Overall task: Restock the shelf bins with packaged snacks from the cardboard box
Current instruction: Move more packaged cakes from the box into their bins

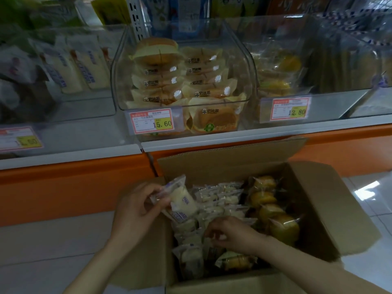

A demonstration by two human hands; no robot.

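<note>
An open cardboard box [318, 198] fills the lower right of the frame, packed with pale wrapped snacks [220, 198] in the middle and yellow cakes [273, 215] along its right side. The left hand [135, 211], at lower centre, grips a pale snack packet [180, 200] above the box's left edge. The right hand [231, 232] reaches into the box, fingers pinching at wrappers. Above, the clear middle shelf bin [248, 60] holds stacked buns [157, 54].
</note>
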